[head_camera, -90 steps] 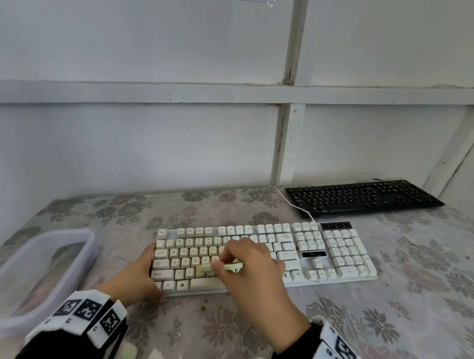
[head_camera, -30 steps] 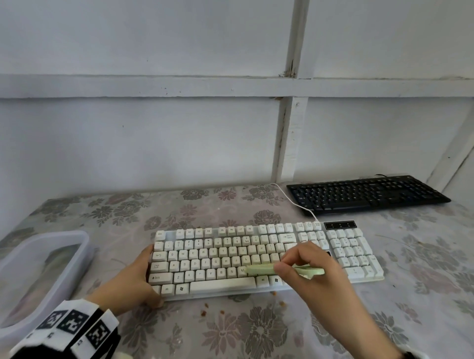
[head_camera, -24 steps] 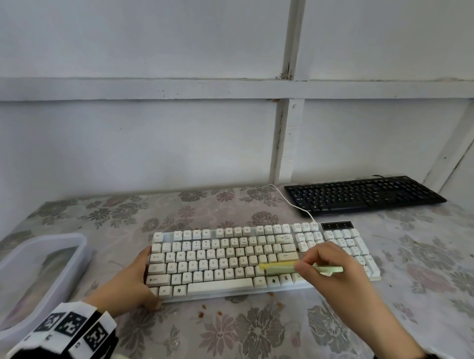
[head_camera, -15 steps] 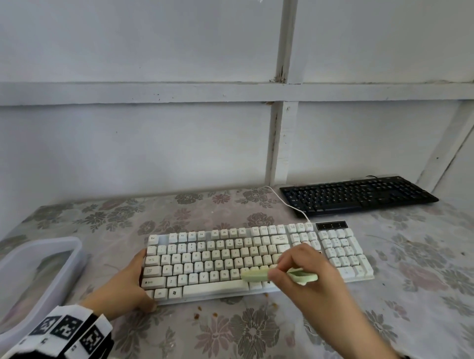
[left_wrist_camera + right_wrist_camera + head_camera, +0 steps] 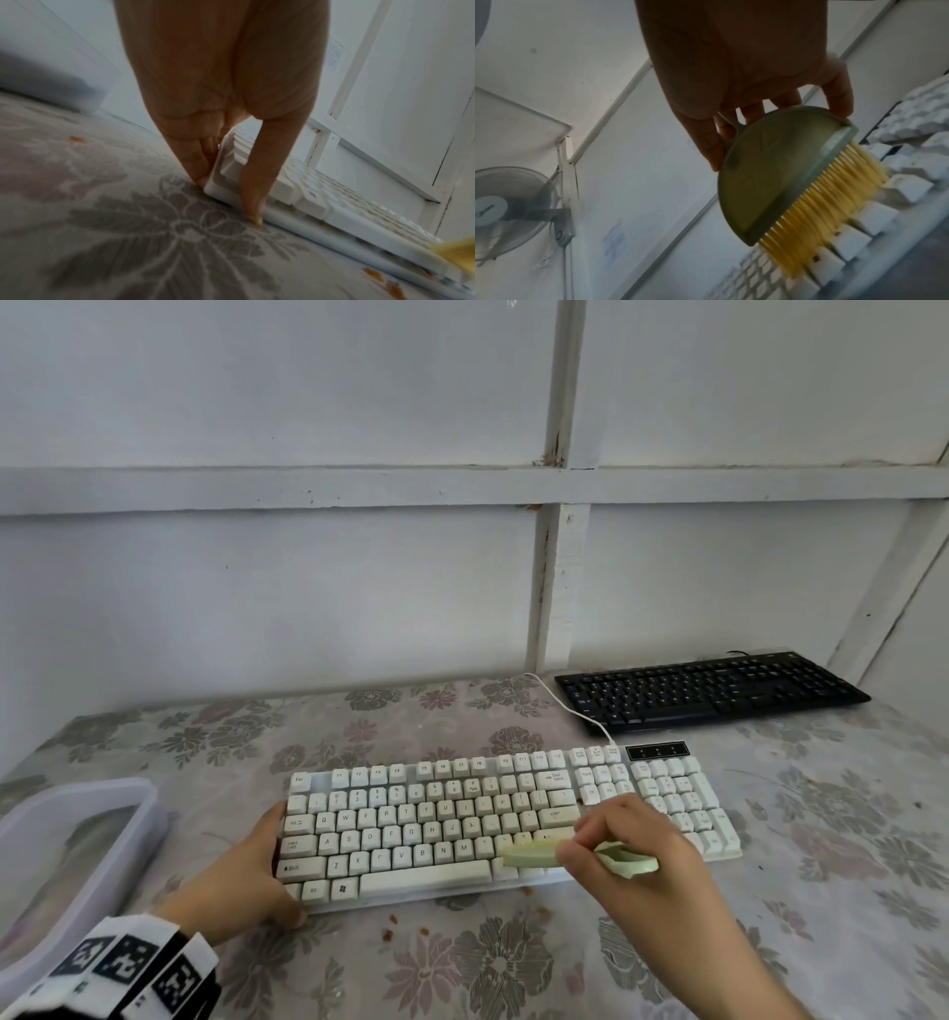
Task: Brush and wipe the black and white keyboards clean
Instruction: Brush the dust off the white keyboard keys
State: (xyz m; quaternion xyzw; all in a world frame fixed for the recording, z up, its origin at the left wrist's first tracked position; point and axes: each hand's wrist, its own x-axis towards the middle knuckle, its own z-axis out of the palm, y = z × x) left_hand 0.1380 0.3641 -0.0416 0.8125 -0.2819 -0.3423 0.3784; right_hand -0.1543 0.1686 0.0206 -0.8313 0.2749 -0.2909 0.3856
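Note:
The white keyboard [image 5: 436,819] lies across the middle of the flowered table. My left hand [image 5: 241,880] braces its near left corner. In the left wrist view the fingers [image 5: 195,162] lie straight against the keyboard's [image 5: 308,203] left side, and the thumb [image 5: 254,203] presses its front edge. My right hand [image 5: 637,860] grips a pale green brush [image 5: 529,855] over the keys right of the spacebar. In the right wrist view the brush's [image 5: 770,172] yellow bristles [image 5: 834,203] touch the keycaps [image 5: 859,229]. The black keyboard [image 5: 708,690] sits at the back right, untouched.
A translucent plastic container [image 5: 77,855] stands at the table's left edge. Brown crumbs [image 5: 405,927] lie on the tablecloth just in front of the white keyboard. Its white cable [image 5: 570,706] runs back toward the wall. A wall fan [image 5: 508,203] shows in the right wrist view.
My right hand has carried the brush from the keyboard's left half to the keys right of the spacebar. Crumbs now lie in front of the keyboard. The left hand has stayed put.

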